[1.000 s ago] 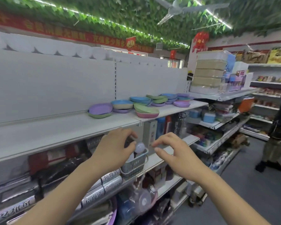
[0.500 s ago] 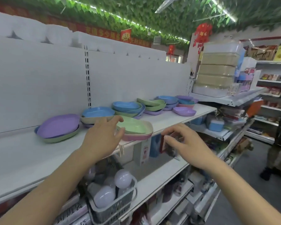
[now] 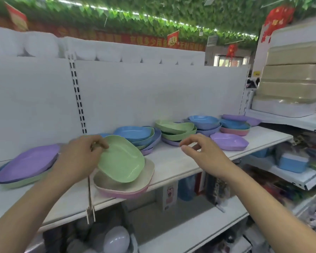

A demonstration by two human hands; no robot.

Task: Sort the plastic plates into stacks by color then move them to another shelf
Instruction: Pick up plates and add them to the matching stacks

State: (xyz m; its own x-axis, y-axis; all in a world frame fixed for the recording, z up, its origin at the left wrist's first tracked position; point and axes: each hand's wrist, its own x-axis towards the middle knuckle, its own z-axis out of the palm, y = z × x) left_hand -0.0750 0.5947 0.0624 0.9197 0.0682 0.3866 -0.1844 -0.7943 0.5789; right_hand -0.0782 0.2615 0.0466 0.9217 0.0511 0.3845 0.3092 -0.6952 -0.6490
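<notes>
Green plate (image 3: 121, 159) on beige (image 3: 150, 169) & pink (image 3: 120, 194) plates; white shelf (image 3: 181, 161).

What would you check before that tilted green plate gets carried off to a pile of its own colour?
1. Left hand grips the green plate at its rim: ok.
2. Plate lifted free of the beige plate beneath: cannot tell, its low edge looks close.
3. Right hand empty, ready to help: ok.
4. A green stack to receive it: ok, though a purple plate lies beneath it.
5. Shelf space in front of that stack: ok.
</notes>
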